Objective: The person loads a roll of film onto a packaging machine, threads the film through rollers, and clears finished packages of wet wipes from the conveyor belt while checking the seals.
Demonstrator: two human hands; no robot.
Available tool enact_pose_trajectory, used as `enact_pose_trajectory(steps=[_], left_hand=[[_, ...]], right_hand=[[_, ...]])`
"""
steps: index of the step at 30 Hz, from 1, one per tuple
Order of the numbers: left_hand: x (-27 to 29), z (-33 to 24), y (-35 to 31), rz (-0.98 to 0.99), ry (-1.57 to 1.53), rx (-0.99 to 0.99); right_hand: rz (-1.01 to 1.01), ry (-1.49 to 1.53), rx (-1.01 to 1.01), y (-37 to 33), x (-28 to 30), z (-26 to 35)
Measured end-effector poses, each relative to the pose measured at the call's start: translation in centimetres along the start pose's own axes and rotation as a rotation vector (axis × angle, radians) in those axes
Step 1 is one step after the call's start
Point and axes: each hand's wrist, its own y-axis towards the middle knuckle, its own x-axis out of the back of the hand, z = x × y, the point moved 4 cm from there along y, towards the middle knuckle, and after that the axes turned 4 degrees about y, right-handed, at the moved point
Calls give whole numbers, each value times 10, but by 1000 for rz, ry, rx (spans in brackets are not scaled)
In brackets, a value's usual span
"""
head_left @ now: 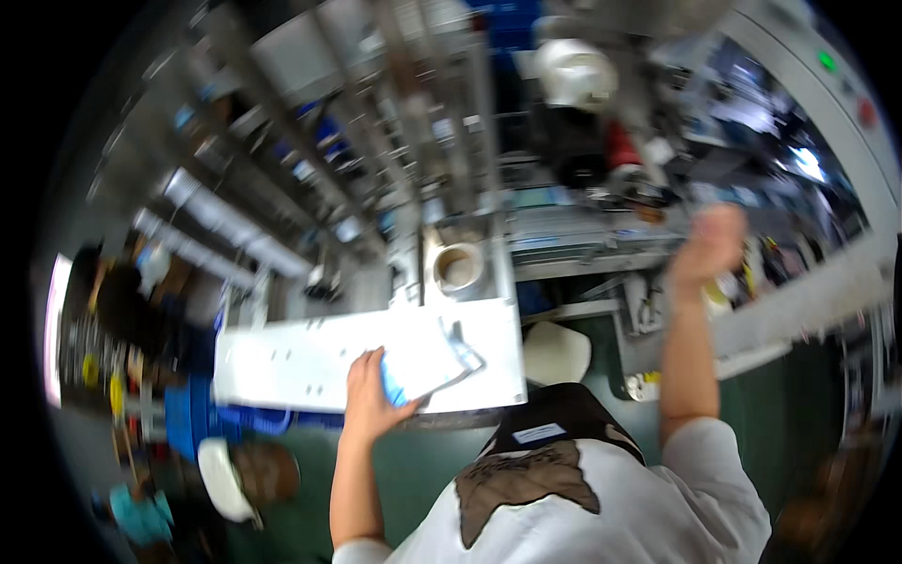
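Note:
My left hand [369,397] is closed on the near left edge of a flat white-and-blue packet [425,365], thumb along its lower side. Glare washes out most of the packet's surface. It is over a white metal work plate [282,371], and I cannot tell whether it touches it. My right hand [711,246] reaches out to the right, over the edge of a machine bench. Motion smears its fingers, so neither their pose nor anything in them can be made out.
A round cup-like container [457,268] stands beyond the plate. Metal rails [254,226] slope away at the far left. A machine with a white rounded part [575,75] stands ahead. A pale stool seat [556,354] sits below the bench, and a blue crate [191,414] lies left.

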Motion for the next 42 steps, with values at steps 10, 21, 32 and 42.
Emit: enact_pose_trajectory(steps=[10,21,32,42], left_hand=[[19,43,-19,-42,19,106],[-29,-118,11,133,-1029,-74],[-70,-88,2,-50,-1326,280],[-94,-85,16,2,-1212,322]], right_hand=[[-341,75,-114,139,186,-143],[1222,940,-1049,-131,-65,107],[1301,757,-1215,-186,-78,96],[1244,618,-587,-195,-84,84]])
